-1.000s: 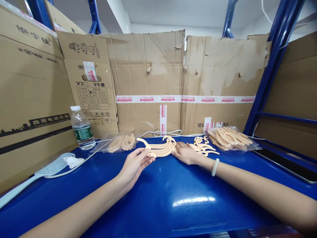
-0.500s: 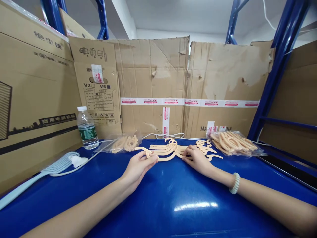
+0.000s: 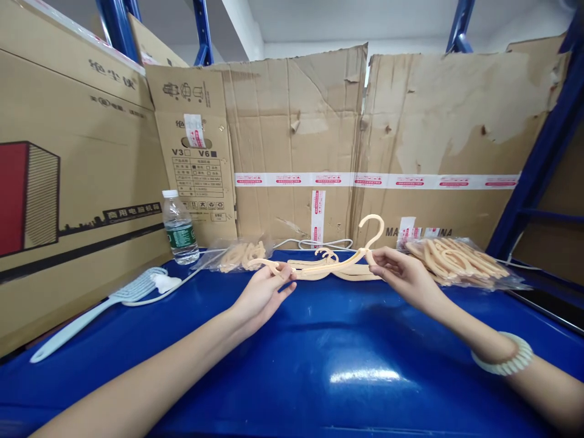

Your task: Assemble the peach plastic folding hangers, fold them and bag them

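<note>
Landmark: clear plastic water bottle with green label and white cap (image 3: 180,234); all places taken from it, sides as the person sees them.
Hanger: beige plastic clothes hanger with open round hook (image 3: 349,260), right of the bottle, between the hands; looks held off the shiny blue tabletop (image 3: 292,377).
Long axis: crosswise – low at the bottle-side end, rising away from the bottle to the hook base.
Hook: up, its top rounded; right hand much nearer to it.
Left hand (image 3: 262,292): the hand nearer the bottle; thumb and finger pinched on a beige curved plastic piece (image 3: 259,262), whose tip points toward the bottle.
Meeting point: hanger's low end at the left fingertips – joined or merely touching, can't tell.
Right hand (image 3: 406,274): farther from the bottle; fingertips closed on the hanger by the hook base.
Pose: forearms angle in from the lower corners; left fingers partly curled, right wrist higher than left, pale beaded bracelet (image 3: 506,359) on right.
Behind hanger: more beige hangers (image 3: 319,275), right of the bottle.
Clear bag of beige parts (image 3: 241,255): just right of the bottle.
</note>
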